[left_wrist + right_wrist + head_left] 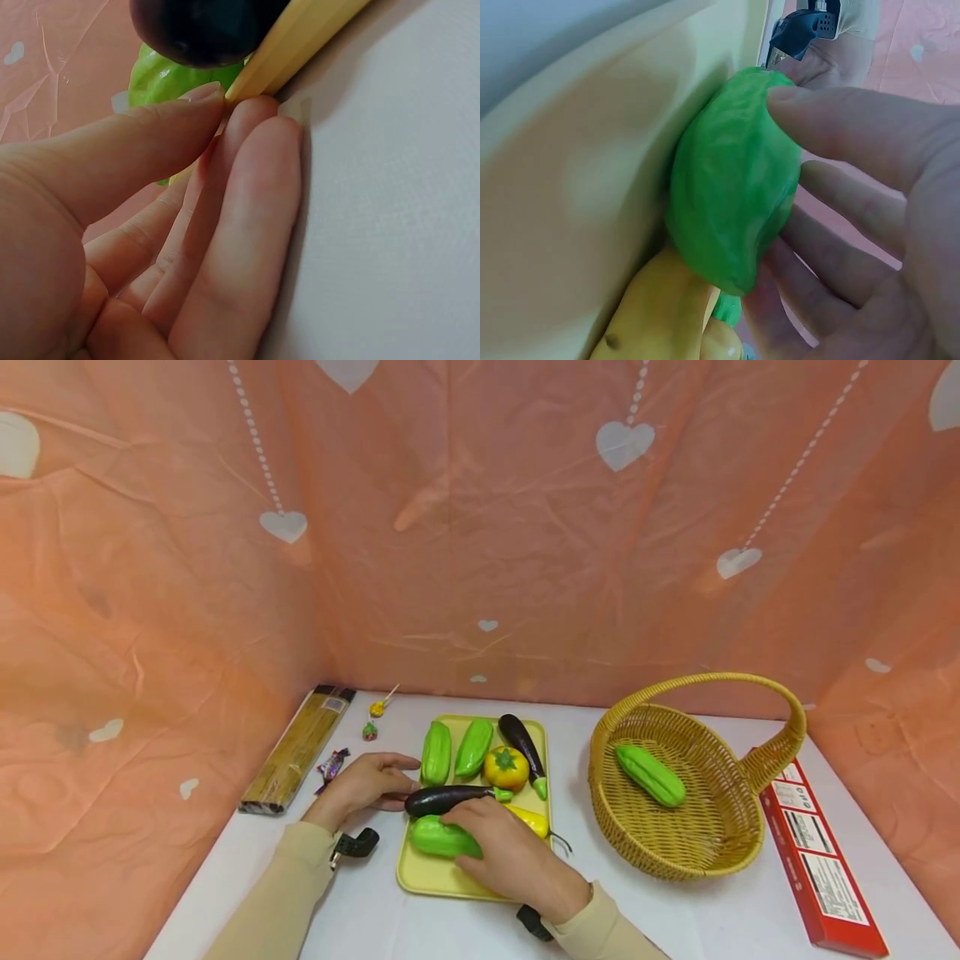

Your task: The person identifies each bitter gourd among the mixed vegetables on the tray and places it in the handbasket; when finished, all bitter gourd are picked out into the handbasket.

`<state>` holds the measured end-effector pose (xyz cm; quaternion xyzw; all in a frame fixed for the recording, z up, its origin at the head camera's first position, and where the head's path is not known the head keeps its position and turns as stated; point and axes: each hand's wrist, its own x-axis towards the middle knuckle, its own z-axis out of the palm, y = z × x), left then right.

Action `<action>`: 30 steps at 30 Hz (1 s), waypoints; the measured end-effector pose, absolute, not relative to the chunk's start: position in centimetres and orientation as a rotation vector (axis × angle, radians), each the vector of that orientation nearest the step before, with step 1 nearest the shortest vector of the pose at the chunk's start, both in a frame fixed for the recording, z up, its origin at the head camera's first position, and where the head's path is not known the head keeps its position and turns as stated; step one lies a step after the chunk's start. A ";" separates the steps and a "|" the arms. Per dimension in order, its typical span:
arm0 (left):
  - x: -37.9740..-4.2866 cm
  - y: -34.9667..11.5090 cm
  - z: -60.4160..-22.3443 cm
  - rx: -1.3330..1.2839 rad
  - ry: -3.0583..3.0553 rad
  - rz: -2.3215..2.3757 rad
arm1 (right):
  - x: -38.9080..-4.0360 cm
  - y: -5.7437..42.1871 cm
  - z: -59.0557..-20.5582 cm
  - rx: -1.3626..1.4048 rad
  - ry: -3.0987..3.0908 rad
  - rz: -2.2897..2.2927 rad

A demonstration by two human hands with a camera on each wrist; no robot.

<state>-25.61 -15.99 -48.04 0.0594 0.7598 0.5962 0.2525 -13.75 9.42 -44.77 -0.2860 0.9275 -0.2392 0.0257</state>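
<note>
My right hand (510,852) holds a green ridged gourd (731,180), thumb on one side and fingers on the other; the gourd lies at the near end of the yellow tray (427,882). At the tray's left rim, my left hand (187,217) pinches the edge between thumb and fingers. Beside that hand lies a dark eggplant (442,799) across the tray. Farther back are two more green gourds (437,753), a second eggplant (522,742) and an orange-yellow tomato-like fruit (506,767). A yellow pepper-like vegetable (534,820) is partly hidden by the right hand.
To the right stands a wicker basket (607,810) with a tall handle, holding one green gourd (651,775). A red box (825,877) lies beyond it. On the left are a pack of wooden sticks (298,750), a wrapped candy (333,765) and a lollipop (377,708).
</note>
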 end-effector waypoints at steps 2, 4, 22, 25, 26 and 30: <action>-25.6 -16.0 -48.1 0.159 2.062 1.622 | -13.7 9.4 -44.8 -0.883 2.863 -0.732; -25.5 -16.0 -48.1 0.167 2.061 1.621 | -13.7 9.4 -44.8 -0.884 2.865 -0.727; -25.6 -16.0 -48.0 0.158 2.089 1.591 | -13.7 9.3 -45.1 -0.901 2.888 -0.702; -25.6 -16.0 -48.0 0.166 2.095 1.589 | -13.7 9.2 -45.1 -0.905 2.889 -0.696; -25.6 -16.0 -48.1 0.168 2.096 1.589 | -13.7 9.2 -45.2 -0.908 2.891 -0.696; -25.6 -16.1 -48.1 0.163 2.093 1.593 | -13.7 9.2 -45.2 -0.922 2.896 -0.700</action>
